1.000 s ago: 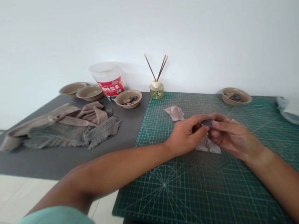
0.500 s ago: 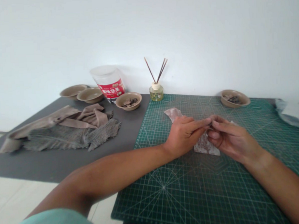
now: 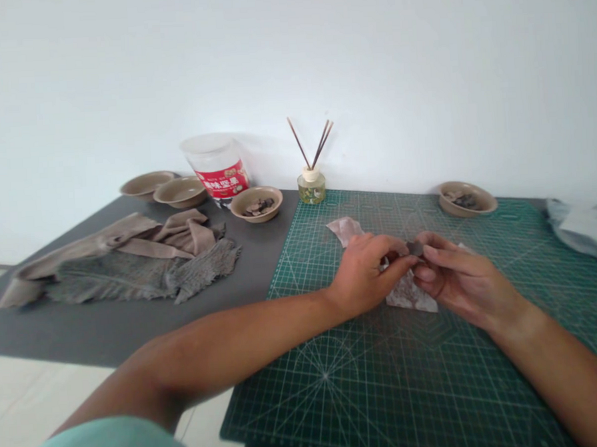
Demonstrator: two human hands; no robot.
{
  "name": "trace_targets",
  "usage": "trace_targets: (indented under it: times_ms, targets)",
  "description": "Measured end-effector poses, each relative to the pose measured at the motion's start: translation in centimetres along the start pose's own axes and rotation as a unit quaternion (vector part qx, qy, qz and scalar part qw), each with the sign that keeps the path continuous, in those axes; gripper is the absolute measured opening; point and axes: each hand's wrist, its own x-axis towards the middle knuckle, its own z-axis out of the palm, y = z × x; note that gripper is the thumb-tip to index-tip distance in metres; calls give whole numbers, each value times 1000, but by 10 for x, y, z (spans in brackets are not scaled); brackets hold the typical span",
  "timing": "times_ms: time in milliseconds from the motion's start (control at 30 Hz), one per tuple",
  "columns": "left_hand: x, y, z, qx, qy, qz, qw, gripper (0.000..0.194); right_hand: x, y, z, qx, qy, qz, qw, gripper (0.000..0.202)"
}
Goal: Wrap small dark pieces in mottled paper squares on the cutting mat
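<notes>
A small dark flat disc (image 3: 416, 248) is pinched between my two hands, above the green cutting mat (image 3: 387, 385). My left hand (image 3: 366, 270) grips its left side with thumb and forefinger. From the other side, the thumb and fingers of my right hand (image 3: 456, 268) close on it. Beneath the hands lies a whitish sheet with brownish stains (image 3: 410, 296), partly covered by them. Just behind my left hand, a crumpled pale pinkish piece of tissue or cloth (image 3: 345, 229) rests on the mat.
Bowls with small flat pieces stand back right (image 3: 467, 199) and left of centre (image 3: 256, 205). A reed diffuser (image 3: 311, 186), a clear tub with red label (image 3: 220, 171) and two more bowls (image 3: 149, 184) line the wall. Rumpled grey-brown cloth (image 3: 120, 266) lies left; a plastic packet (image 3: 586, 228) lies right.
The disc, mostly hidden by my fingers before, now shows between them. My left fingers have shifted slightly and bent more, while my right hand stays nearly in place.
</notes>
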Motion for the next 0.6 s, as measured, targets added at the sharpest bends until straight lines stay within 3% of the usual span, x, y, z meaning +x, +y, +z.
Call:
trace_targets:
  times_ms: [600]
  targets:
    - [3,-1,-3,-26,-51,11,998,34,0,0,0,-10,-13,-4,1000,20]
